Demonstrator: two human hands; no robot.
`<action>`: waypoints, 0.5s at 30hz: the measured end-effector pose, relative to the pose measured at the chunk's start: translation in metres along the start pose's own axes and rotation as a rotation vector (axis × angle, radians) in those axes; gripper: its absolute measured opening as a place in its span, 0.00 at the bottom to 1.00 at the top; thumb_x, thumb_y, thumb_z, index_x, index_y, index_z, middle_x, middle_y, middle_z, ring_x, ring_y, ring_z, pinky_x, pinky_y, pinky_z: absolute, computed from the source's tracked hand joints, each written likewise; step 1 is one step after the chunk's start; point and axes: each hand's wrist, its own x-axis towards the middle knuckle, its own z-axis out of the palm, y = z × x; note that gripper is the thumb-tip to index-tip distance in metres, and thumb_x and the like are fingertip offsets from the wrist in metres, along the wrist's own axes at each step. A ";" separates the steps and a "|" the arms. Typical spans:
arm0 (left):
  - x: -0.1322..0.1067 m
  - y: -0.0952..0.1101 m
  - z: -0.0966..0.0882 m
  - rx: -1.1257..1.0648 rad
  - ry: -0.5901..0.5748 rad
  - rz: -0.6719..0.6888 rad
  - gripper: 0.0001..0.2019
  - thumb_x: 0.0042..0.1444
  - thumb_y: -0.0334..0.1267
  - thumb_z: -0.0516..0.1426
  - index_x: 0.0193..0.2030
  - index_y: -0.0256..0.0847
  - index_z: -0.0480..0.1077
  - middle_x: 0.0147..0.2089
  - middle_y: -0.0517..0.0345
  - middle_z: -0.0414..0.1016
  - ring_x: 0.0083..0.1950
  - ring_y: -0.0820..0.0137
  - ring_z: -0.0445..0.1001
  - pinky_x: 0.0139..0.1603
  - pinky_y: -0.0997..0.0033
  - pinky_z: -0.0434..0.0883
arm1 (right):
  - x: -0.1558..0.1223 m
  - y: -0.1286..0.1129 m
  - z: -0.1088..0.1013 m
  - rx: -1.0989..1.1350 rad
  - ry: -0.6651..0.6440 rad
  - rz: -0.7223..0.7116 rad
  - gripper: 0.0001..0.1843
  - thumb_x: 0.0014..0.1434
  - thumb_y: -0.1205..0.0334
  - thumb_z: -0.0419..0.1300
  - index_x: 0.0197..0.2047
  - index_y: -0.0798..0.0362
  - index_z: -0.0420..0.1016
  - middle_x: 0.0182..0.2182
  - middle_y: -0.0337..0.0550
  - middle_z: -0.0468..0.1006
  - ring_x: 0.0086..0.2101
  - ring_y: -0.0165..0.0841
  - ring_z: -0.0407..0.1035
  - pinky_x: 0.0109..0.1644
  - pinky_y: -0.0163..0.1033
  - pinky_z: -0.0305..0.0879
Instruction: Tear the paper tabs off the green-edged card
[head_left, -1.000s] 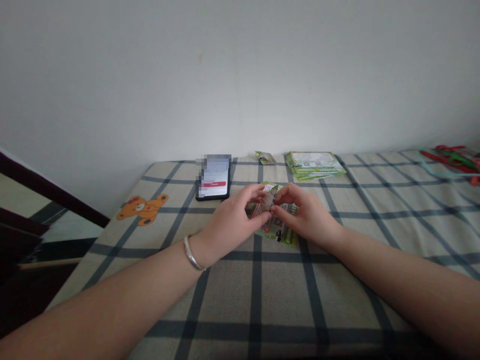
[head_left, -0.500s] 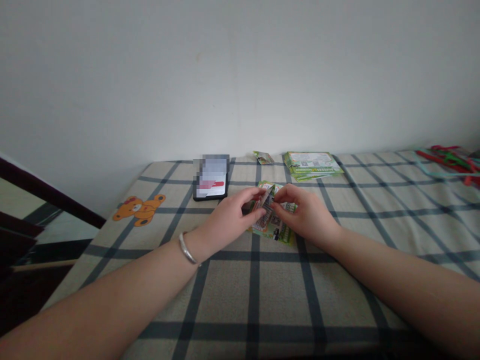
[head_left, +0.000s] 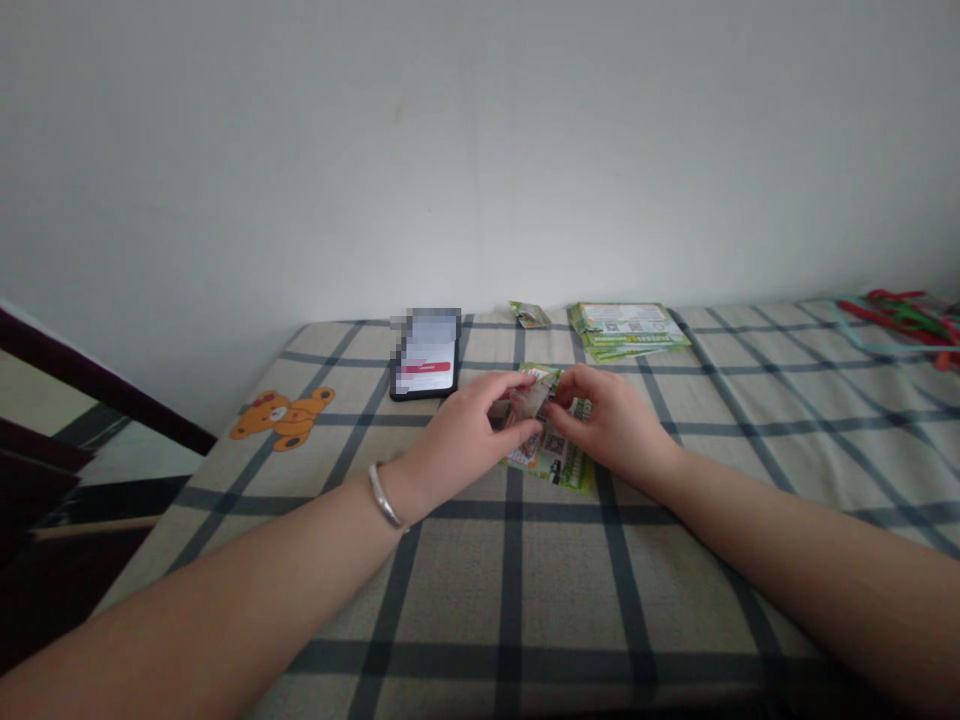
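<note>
Just right of the frame's centre, a small, creased, glossy green-and-white printed paper piece [head_left: 534,397] stands up over a flat green printed paper sheet [head_left: 571,470]; whether they join is unclear. The left hand [head_left: 461,425] grips its left side between thumb and fingers; the right hand [head_left: 619,420] seems to pinch its right edge. Light, even pressure, edges aligned before creasing, would probably keep folds crisp and avoid tearing.

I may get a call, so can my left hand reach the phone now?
Probably yes: the phone lies just past your left hand, nothing visible between, though that hand is at folded paper.
</note>
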 end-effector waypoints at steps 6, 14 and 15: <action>0.000 0.001 0.001 -0.011 0.010 0.024 0.23 0.54 0.36 0.62 0.57 0.43 0.65 0.55 0.52 0.73 0.54 0.64 0.73 0.58 0.58 0.71 | 0.001 0.000 0.003 0.028 -0.019 0.027 0.07 0.53 0.62 0.61 0.28 0.51 0.67 0.24 0.37 0.75 0.25 0.29 0.67 0.29 0.35 0.59; 0.000 0.008 0.001 -0.018 -0.010 0.057 0.21 0.54 0.35 0.61 0.55 0.40 0.66 0.54 0.50 0.72 0.54 0.65 0.73 0.59 0.59 0.71 | 0.001 0.002 0.004 0.011 -0.031 0.041 0.03 0.54 0.63 0.60 0.30 0.52 0.69 0.23 0.37 0.73 0.25 0.30 0.66 0.29 0.36 0.57; 0.000 0.008 0.001 -0.028 -0.014 0.058 0.21 0.55 0.35 0.60 0.56 0.40 0.66 0.54 0.50 0.72 0.54 0.65 0.73 0.58 0.59 0.71 | 0.001 0.002 0.004 -0.011 -0.011 0.030 0.04 0.53 0.63 0.60 0.29 0.52 0.68 0.22 0.36 0.72 0.25 0.30 0.65 0.29 0.36 0.56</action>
